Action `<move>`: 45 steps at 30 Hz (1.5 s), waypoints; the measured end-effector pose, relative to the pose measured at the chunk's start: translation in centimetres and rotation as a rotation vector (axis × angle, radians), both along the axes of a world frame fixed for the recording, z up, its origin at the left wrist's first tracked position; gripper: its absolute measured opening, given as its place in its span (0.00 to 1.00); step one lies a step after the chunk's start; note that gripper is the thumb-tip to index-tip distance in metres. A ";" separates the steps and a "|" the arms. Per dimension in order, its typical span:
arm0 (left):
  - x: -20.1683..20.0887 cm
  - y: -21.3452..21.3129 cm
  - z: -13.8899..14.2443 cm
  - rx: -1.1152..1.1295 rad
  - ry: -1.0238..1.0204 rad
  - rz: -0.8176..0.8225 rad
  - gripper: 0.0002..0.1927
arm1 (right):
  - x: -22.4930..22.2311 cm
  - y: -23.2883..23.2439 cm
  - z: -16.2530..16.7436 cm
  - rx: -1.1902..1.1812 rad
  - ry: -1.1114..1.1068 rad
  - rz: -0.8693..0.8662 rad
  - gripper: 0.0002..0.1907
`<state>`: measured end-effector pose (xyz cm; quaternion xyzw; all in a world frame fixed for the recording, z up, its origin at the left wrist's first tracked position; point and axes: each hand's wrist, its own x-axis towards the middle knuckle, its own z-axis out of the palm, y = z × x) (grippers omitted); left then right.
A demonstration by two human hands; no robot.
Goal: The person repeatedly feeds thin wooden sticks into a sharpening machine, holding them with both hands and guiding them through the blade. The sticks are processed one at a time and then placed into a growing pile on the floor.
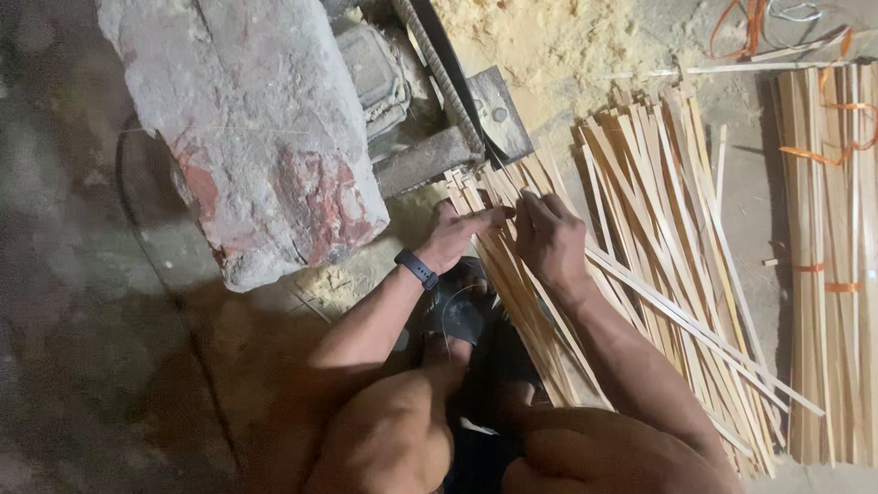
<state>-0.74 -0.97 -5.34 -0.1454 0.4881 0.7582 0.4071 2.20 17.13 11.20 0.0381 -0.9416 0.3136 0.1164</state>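
A bunch of thin pale wooden strips (521,302) runs from near my knees up toward a metal machine (430,110). My left hand (457,233), with a dark watch (417,269) on its wrist, rests on the left side of the bunch near its far ends, fingers pinching the strips. My right hand (549,240) lies on top of the same bunch, fingertips pressed onto the strip ends. Both hands sit close together just below the machine.
A big rough stone block (256,128) with red patches stands at the upper left. A loose fan of more strips (668,238) spreads at the right, and a bundle tied with orange bands (837,265) lies at the far right. Sawdust (540,37) is heaped behind the machine.
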 end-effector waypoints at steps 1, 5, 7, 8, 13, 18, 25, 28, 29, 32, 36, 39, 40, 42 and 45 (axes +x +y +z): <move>0.2 0.1 -1.2 -0.084 0.013 0.061 0.31 | -0.7 -0.4 0.2 0.033 0.011 0.004 0.03; 0.5 0.5 -2.9 -0.054 0.052 0.113 0.34 | -2.1 -0.6 0.2 0.034 0.064 0.041 0.04; 0.5 0.5 -2.5 -0.090 0.004 0.116 0.35 | -1.4 0.2 0.1 0.000 0.009 0.077 0.04; 0.3 0.5 -1.7 -0.109 -0.016 0.117 0.36 | -0.8 1.0 0.0 0.004 -0.065 0.069 0.04; -0.5 0.7 4.3 0.077 0.199 -0.007 0.18 | 5.1 3.7 -0.3 0.177 0.207 0.044 0.14; -0.9 1.4 8.4 0.163 0.294 0.025 0.19 | 6.2 2.4 -2.4 -0.100 0.009 0.129 0.10; -1.2 -1.4 7.9 0.338 0.066 -0.006 0.21 | 1.5 -0.4 -1.3 -0.103 0.025 0.037 0.07; -0.8 -2.2 5.9 0.393 -0.113 0.107 0.24 | 0.0 -1.5 0.5 -0.121 0.041 -0.034 0.06; -0.6 -2.3 5.3 0.377 -0.167 0.155 0.26 | -0.3 -1.9 1.1 -0.123 0.041 -0.051 0.05; 0.1 -2.0 4.2 0.171 0.451 -0.115 0.24 | -1.0 -2.3 2.1 -0.122 0.030 -0.070 0.04; 0.7 -1.2 4.7 0.221 0.218 -0.025 0.16 | -1.4 -1.7 1.6 -0.150 0.060 -0.032 0.07; 0.6 -0.5 6.1 0.177 0.210 0.029 0.14 | -0.2 -0.3 0.7 -0.152 0.009 -0.009 0.06; 0.5 -0.3 6.5 0.159 0.238 0.019 0.14 | 0.4 0.3 0.4 -0.149 -0.029 0.002 0.06; 0.3 0.1 7.5 0.135 0.300 0.031 0.16 | 2.6 2.1 0.2 -0.075 -0.150 -0.014 0.06; 0.1 0.9 8.5 0.103 0.338 0.077 0.21 | 6.1 3.7 0.0 0.019 0.019 0.004 0.10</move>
